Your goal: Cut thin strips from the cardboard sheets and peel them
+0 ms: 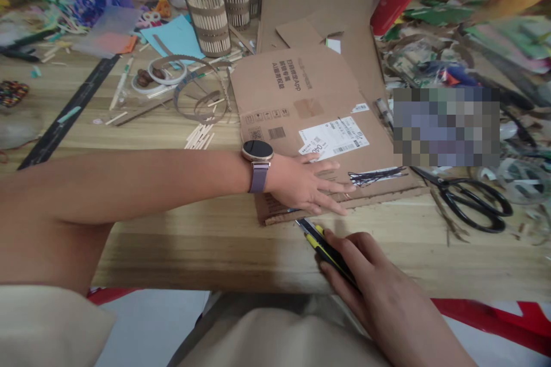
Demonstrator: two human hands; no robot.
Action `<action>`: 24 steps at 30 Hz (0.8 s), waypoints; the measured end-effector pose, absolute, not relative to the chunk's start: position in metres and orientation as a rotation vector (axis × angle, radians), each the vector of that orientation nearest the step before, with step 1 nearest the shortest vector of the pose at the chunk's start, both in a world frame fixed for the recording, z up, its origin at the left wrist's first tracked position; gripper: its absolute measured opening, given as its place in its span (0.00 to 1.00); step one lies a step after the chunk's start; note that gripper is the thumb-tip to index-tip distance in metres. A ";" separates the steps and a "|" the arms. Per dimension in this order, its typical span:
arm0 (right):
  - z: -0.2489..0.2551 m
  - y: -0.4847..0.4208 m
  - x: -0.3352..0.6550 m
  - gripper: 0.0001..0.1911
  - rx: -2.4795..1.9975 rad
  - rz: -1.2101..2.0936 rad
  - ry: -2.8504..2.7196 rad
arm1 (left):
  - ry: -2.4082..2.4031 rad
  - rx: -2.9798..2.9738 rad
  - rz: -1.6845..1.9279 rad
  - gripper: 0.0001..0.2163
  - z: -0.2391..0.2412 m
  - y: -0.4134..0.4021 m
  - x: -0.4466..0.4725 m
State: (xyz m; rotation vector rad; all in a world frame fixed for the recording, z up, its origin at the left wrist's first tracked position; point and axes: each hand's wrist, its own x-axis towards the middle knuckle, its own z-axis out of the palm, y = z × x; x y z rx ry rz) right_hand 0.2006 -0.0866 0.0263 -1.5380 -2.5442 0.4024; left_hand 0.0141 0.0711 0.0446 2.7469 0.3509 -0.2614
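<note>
Left hand (301,183) is spreading wide on cardboard (297,120), right hand (379,281) is holding cutter (326,250) by its near edge; cutting is looking unfinished.

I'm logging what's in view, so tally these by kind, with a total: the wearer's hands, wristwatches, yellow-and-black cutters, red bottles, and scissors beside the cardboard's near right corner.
Hands: 2 (left hand, right hand)
Wristwatch: 1
Yellow-and-black cutter: 1
Red bottle: 1
Scissors: 1
Total: 6
</note>
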 end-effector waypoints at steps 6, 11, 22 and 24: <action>0.028 -0.087 0.200 0.16 -1.546 0.389 -2.542 | 0.310 2.741 -0.143 0.20 0.032 0.075 0.014; 0.029 -0.092 0.195 0.18 -1.588 0.343 -2.521 | 0.320 2.708 -0.173 0.21 0.033 0.076 0.015; 0.030 -0.091 0.189 0.18 -1.552 0.313 -2.553 | 0.327 2.730 -0.175 0.21 0.032 0.076 0.016; 0.030 -0.092 0.189 0.18 -1.543 0.324 -2.574 | 0.346 2.729 -0.230 0.21 0.033 0.075 0.016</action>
